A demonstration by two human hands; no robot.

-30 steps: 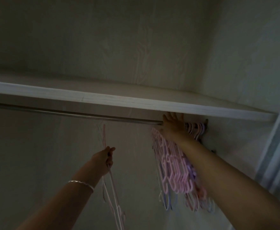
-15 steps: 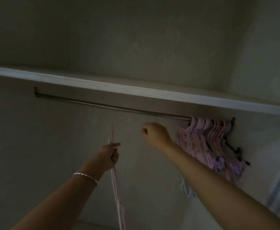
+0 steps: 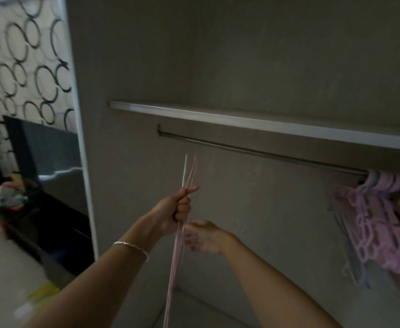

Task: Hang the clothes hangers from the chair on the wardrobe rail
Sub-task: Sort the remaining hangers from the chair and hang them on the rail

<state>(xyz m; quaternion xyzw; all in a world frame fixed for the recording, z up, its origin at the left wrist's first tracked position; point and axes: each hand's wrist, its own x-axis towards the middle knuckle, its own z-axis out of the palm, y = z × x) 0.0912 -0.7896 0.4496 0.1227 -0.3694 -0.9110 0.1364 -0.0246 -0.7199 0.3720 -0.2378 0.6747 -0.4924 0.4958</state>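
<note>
My left hand grips a few thin pink and white hangers, seen edge-on; they stick up above my fist and trail down past my wrist. My right hand is blurred, just right of those hangers and below my left fist, fingers reaching toward them; whether it touches them I cannot tell. The metal wardrobe rail runs under the shelf, well above both hands. A dense bunch of pink and lilac hangers hangs at the rail's right end.
The wardrobe's white left side panel stands beside my left arm. Left of it are a dark cabinet with clutter on top and a curtain with black rings. The rail's left and middle stretch carries nothing.
My right hand has dropped from the rail's right end to just beside the hangers in my left hand. The view has swung left and down; my left hand keeps its grip.
</note>
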